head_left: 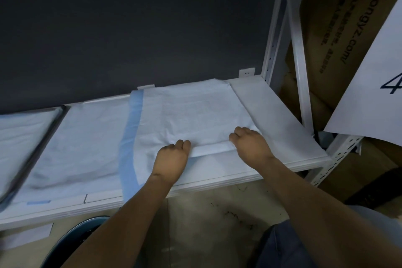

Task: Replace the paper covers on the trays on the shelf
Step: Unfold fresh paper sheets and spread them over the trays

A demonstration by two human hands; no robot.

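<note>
Gripping is done by both hands at the near edge of the folded white paper cover point(191, 113); the left hand point(171, 158) and the right hand point(250, 143) are set side by side with a short stretch of that edge between them, and the fingers are curled over it so that the sheet is pinched; the thumbs are hidden, so how far the hold reaches under the paper can only be guessed. The cover is laid on the white shelf point(278, 128), stretching away from the grip toward the dark back wall; a blue-edged sheet point(128, 148) is seen beneath it, just left of the left hand; well to the left of the grip a dark-rimmed tray point(32, 154) is lined in pale paper. The step in hand is judged to be the drawing or spreading of this cover; it is best done with both hands level and the pull made evenly, so that the thin paper is neither torn nor skewed; creases should be smoothed outward from the grip.
</note>
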